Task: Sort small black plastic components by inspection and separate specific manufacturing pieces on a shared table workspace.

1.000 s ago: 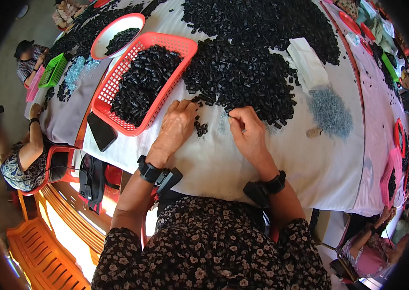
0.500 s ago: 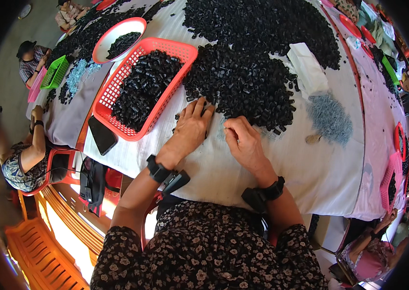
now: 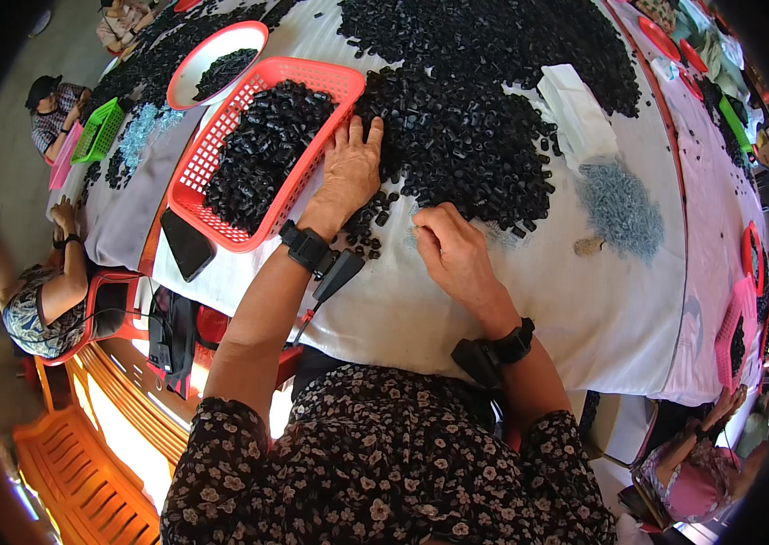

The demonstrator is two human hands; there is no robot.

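Now the left hand (image 3: 351,173) had slid farther out along the table (image 3: 384,313), its fingers spread beside the red basket (image 3: 216,127) at the left edge of the heap of black pieces (image 3: 471,150). Half a second earlier it lay nearer the body, over the heap's near edge; loose pieces (image 3: 372,227) it had mostly covered then showed in the open. The right hand (image 3: 455,250) stayed at the heap's near edge, fingers curled in; whether they pinched anything, I could not tell.
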